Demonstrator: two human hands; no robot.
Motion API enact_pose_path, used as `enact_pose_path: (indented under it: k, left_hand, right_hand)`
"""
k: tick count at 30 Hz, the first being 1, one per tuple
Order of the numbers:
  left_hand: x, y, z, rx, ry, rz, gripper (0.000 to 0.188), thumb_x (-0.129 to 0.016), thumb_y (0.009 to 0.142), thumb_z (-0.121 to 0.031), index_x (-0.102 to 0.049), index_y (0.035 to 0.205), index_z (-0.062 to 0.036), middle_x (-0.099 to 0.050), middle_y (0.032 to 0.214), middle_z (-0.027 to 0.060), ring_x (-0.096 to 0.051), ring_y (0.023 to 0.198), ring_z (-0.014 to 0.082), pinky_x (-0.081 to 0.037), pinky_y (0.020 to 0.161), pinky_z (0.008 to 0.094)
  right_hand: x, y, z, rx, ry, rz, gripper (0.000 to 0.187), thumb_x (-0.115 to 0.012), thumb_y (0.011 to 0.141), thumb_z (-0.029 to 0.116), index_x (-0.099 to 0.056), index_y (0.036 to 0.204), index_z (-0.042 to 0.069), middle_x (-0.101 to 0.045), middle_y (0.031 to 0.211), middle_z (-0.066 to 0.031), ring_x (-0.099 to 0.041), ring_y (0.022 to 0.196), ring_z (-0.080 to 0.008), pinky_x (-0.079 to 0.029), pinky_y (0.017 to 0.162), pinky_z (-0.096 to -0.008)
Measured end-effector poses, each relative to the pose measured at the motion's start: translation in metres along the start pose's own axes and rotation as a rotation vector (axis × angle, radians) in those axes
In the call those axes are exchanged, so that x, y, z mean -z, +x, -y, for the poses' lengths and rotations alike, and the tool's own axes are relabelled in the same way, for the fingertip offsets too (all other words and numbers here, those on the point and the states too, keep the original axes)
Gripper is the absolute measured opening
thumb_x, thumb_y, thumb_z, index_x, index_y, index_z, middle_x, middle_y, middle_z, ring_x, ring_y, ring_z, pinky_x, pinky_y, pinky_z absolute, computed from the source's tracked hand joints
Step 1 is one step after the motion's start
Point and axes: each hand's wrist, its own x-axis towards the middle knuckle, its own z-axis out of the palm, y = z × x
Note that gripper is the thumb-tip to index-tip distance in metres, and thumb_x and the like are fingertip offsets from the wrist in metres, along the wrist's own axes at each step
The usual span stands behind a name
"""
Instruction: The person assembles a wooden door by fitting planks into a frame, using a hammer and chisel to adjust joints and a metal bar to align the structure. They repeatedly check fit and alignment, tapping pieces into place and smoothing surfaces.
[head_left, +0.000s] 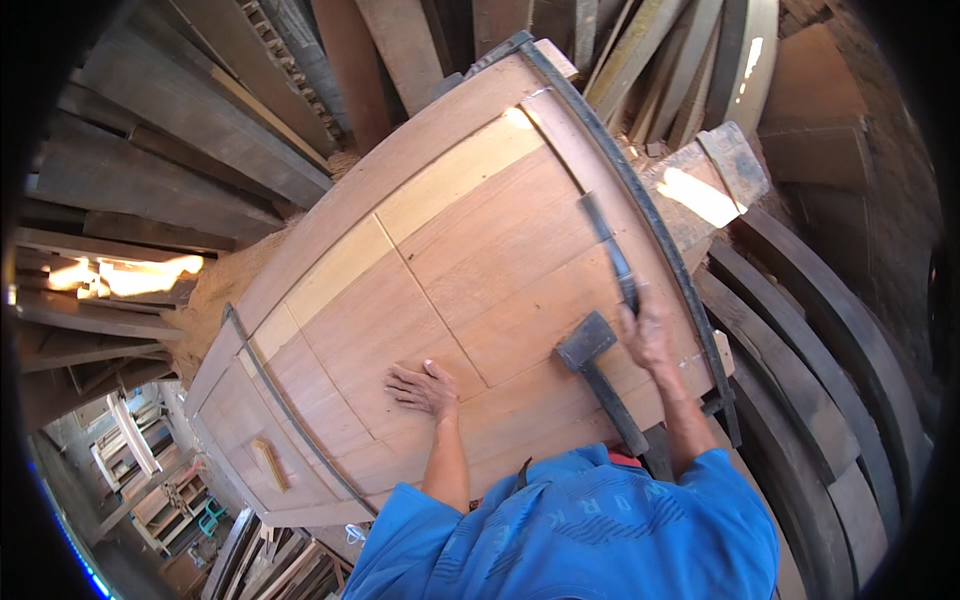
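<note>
A large wooden door panel [510,270] lies flat in front of me, with paler strips let into its far part. My left hand [425,390] rests on its surface, palm down and fingers spread. Gripped in my right hand [650,330] is a long, slim tool that looks like a chisel [617,258], pointing away from me over the panel's right part; it is slightly blurred. Just left of that hand lies a hammer [588,342], its broad dark head on the wood and its handle towards my body.
A dark bar clamp [640,210] spans the panel's right end; a thinner one [275,385] crosses its left part. A small wood block [268,465] sits at the left end. Dark boards [190,110] and curved planks [800,330] crowd around, with sawdust [235,285] beside the panel.
</note>
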Motion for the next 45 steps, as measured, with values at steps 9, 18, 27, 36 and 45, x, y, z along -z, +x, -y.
enact_pose_path:
  k: [9, 18, 27, 36, 45]
  left_hand:
    - [-0.006, 0.007, 0.002, -0.001, 0.062, -0.043, 0.085, -0.042, 0.1, -0.055, -0.013, 0.161, -0.0036, -0.01, 0.166, 0.032, -0.01, 0.153, 0.052, -0.013, 0.119, 0.0687]
    - [-0.011, 0.01, 0.001, 0.018, 0.119, -0.08, 0.084, -0.041, 0.1, -0.057, -0.016, 0.161, -0.0051, -0.017, 0.165, 0.0297, -0.017, 0.152, 0.051, -0.017, 0.118, 0.0688]
    - [-0.013, 0.013, 0.004, 0.028, 0.122, -0.103, 0.085, -0.041, 0.1, -0.059, -0.015, 0.162, -0.0059, -0.016, 0.166, 0.0291, -0.017, 0.152, 0.0504, -0.018, 0.118, 0.0679]
    - [-0.012, 0.011, 0.003, 0.025, 0.092, -0.096, 0.085, -0.041, 0.1, -0.059, -0.017, 0.16, -0.0046, -0.016, 0.166, 0.0288, -0.015, 0.152, 0.0496, -0.016, 0.118, 0.0679]
    - [-0.024, 0.021, 0.002, 0.031, 0.142, -0.1, 0.086, -0.04, 0.099, -0.061, -0.017, 0.161, -0.0062, -0.016, 0.166, 0.0282, -0.016, 0.152, 0.0492, -0.018, 0.117, 0.068]
  right_hand:
    - [-0.065, -0.057, 0.063, -0.056, 0.042, 0.27, 0.039, -0.065, 0.091, 0.022, -0.061, 0.122, -0.001, -0.068, 0.1, -0.0259, -0.064, 0.095, -0.045, -0.05, 0.088, -0.0522]
    - [-0.039, -0.125, 0.006, -0.142, -0.097, 0.069, 0.056, -0.078, 0.083, 0.036, -0.059, 0.125, 0.002, -0.057, 0.116, -0.0204, -0.055, 0.111, -0.0387, -0.047, 0.092, -0.0515]
    - [-0.04, -0.13, -0.021, -0.274, -0.098, 0.404, 0.043, -0.071, 0.08, 0.017, -0.053, 0.115, 0.001, -0.063, 0.104, -0.0283, -0.063, 0.096, -0.0478, -0.052, 0.082, -0.0562]
    - [-0.032, -0.165, -0.065, -0.059, 0.04, 0.239, 0.044, -0.069, 0.075, 0.016, -0.055, 0.114, -0.001, -0.066, 0.085, -0.0288, -0.066, 0.087, -0.0488, -0.052, 0.079, -0.0543]
    - [-0.005, -0.202, -0.08, -0.104, -0.14, 0.323, 0.042, -0.075, 0.071, 0.016, -0.058, 0.107, 0.001, -0.064, 0.088, -0.0255, -0.063, 0.089, -0.0456, -0.051, 0.079, -0.0534]
